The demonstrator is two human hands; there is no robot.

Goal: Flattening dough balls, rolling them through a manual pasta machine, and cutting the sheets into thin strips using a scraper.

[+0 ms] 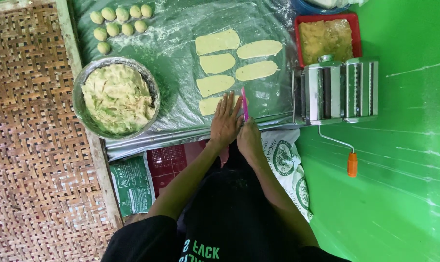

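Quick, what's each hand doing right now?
Left hand: open, flat on the dough sheet.
Right hand: closed on the pink cutter.

Nearest dough sheet [211, 105] half covered by the left hand [226, 122]. Blue bowl [311, 6] cut off by the top edge. Grip of the right hand [249, 139] on the pink tool [244, 103] too small to make out

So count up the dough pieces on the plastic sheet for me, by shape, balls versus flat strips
Small round pale-green dough balls: 9
Flat oblong pale-yellow dough strips: 6, one partly under the left hand
Total: 15
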